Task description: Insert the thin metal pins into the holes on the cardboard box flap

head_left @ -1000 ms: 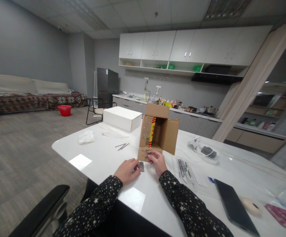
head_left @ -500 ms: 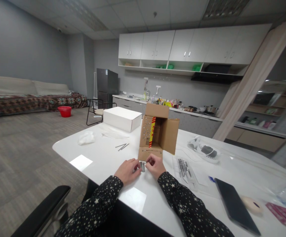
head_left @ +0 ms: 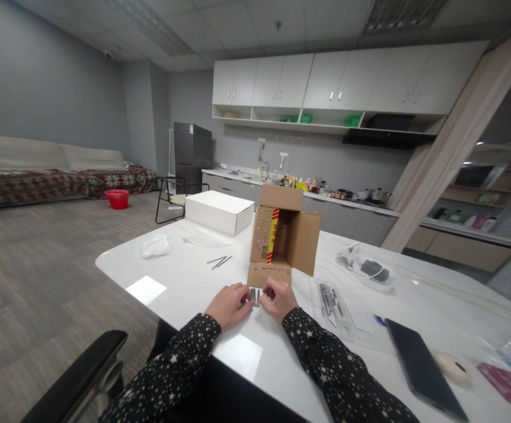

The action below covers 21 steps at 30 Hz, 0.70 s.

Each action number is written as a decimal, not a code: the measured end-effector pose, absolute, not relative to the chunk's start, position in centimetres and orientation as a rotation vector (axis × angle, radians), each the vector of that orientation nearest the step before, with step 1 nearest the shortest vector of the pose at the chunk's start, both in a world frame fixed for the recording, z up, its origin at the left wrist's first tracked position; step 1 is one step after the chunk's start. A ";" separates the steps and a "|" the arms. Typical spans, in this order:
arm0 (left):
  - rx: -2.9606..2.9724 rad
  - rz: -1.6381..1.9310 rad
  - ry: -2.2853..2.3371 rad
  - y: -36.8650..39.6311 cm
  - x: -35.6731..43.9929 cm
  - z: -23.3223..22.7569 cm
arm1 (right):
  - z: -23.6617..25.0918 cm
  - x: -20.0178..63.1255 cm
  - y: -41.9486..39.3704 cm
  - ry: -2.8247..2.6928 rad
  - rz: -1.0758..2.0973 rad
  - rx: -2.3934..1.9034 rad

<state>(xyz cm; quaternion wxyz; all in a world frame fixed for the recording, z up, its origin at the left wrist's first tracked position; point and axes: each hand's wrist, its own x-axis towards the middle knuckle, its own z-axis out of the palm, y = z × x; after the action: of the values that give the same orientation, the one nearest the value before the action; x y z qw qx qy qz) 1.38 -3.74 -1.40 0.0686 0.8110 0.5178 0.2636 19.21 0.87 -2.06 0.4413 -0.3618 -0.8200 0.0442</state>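
My fingertips meet over a small bunch of metal pins (head_left: 254,295) lying on the white table (head_left: 184,276): the left hand (head_left: 227,305) has its fingers curled onto the bunch from one side, the right hand (head_left: 279,298) pinches it from the other. The pins are thin, grey and shiny, too small to count. Just beyond stands an open cardboard box (head_left: 281,238), matte brown, whose near flap and left flap already show rows of small dots, so I judge part of the work done. More pins (head_left: 219,261) lie loose further left.
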 end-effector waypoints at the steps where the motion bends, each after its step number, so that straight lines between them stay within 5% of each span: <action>1: 2.444 0.788 1.561 -3.8 1.4 -1.3 | -2.0 19.2 0.8 -2.070 0.112 -0.901; 21: 2.468 0.812 1.549 -3.5 1.2 -1.6 | -2.0 19.2 1.1 -2.233 0.228 -1.109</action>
<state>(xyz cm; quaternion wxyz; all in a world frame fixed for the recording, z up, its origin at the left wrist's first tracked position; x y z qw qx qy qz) 1.25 -3.50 -1.63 0.0585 0.8145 0.5112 0.2679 19.22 1.15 -1.99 0.3136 -0.4204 -0.8470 0.0866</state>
